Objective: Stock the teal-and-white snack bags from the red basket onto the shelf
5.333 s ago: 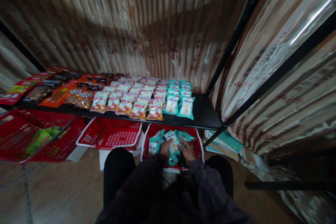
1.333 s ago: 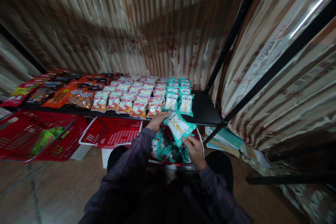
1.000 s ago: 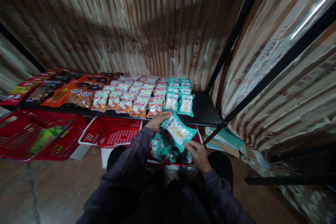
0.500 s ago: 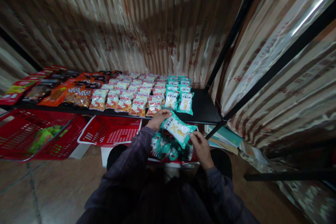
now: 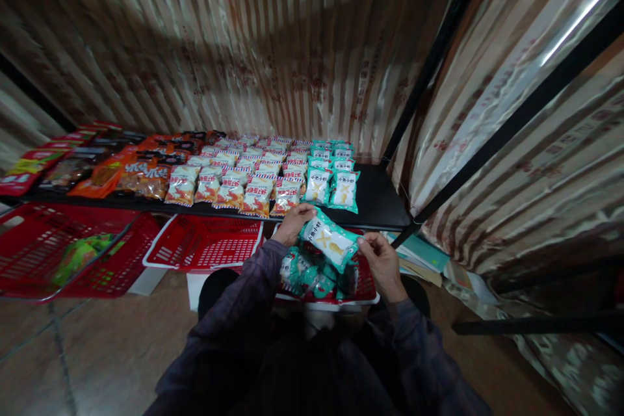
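Observation:
A teal and white snack bag is stretched between my two hands, tilted, with its printed front facing up. My left hand pinches its upper left end. The lower right corner is gripped by the fingers of my right hand. Beneath it, a red basket holds several more teal bags. On the black shelf just beyond, rows of teal bags stand beside white and orange snack bags.
Orange packets and red packets lie farther left on the shelf. Two other red baskets, one in the middle and one with green packets, stand below. Black posts and a striped curtain enclose the shelf.
My right hand has shifted slightly right and up along the bag's end, and the bag has turned a little. My left hand keeps its hold at nearly the same place.

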### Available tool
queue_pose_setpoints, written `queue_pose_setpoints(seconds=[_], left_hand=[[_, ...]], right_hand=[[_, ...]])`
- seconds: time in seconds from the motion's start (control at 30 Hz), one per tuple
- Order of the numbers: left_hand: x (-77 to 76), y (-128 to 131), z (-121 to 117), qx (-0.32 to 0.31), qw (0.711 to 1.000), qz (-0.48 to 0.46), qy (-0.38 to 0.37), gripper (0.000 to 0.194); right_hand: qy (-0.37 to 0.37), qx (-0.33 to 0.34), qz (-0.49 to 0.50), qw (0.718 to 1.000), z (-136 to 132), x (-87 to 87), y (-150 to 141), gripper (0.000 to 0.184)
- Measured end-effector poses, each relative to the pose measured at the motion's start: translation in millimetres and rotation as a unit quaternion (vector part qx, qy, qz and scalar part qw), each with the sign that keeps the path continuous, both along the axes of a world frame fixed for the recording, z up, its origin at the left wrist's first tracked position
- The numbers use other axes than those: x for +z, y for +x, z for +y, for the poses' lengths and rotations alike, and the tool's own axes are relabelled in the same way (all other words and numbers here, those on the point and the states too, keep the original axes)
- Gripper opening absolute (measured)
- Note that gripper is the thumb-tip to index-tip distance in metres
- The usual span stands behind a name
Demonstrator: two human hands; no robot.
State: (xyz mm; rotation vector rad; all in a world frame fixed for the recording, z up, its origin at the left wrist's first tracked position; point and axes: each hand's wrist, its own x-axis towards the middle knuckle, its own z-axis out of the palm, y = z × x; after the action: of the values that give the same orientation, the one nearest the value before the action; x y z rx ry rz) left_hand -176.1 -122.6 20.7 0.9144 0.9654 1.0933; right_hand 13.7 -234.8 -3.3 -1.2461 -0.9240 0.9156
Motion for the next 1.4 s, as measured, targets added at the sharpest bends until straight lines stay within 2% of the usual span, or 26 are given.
queue_pose_setpoints(seconds=[0.13,0.33,0.43,0.5,0.67,0.77,0.87,1.0,1.23,1.33,1.4], left_hand=[[8.4,1.3,-1.9,0.003,0.999,-0.015,0.039,0.028],[23.0,-0.1,-7.8,-0.021,0.997,0.008,0.072,0.033],[26.5,-2.9,-8.4,-0.02,0.994,0.03,0.101,0.034],[27.9,-5.2,-8.0,-0.007,0.991,0.056,0.125,0.033],[28.8,-9.0,-10.4,0.018,0.983,0.082,0.163,0.029],[27.6,-8.9,-14.4,-0.009,0.987,0.06,0.15,0.027],[25.6,-8.5,-17.8,-0.034,0.99,0.022,0.137,0.026],[21.3,-7.8,-20.4,-0.032,0.991,-0.043,0.119,0.024],[6.1,-1.9,-18.4,0.052,0.994,-0.072,0.056,0.024],[1.7,-0.9,-18.9,0.046,0.992,-0.119,0.014,0.032],[0.1,-0.6,-20.4,0.026,0.99,-0.136,-0.017,0.036]], right_hand=[[0.046,-0.051,-0.054,0.996,-8.0,4.5,-4.1,0.034],[0.045,-0.062,-0.031,0.997,-18.6,14.5,-7.6,0.034],[0.087,-0.069,-0.049,0.993,-21.4,19.1,-6.8,0.027],[0.122,-0.071,-0.102,0.985,-23.4,21.5,-5.3,0.021],[0.201,-0.087,-0.278,0.935,-29.0,29.4,-1.7,0.008],[0.252,-0.097,-0.337,0.902,-31.8,33.9,-2.3,0.003],[0.292,-0.087,-0.371,0.877,-33.3,34.7,-4.0,0.01],[0.32,-0.07,-0.392,0.86,-34.6,30.0,-5.8,0.015],[0.325,-0.023,-0.441,0.836,-36.0,2.8,-3.4,0.021],[0.309,-0.059,-0.462,0.829,-34.7,-11.4,-0.8,0.016],[0.282,-0.097,-0.46,0.836,-33.5,-18.0,-0.1,0.01]])
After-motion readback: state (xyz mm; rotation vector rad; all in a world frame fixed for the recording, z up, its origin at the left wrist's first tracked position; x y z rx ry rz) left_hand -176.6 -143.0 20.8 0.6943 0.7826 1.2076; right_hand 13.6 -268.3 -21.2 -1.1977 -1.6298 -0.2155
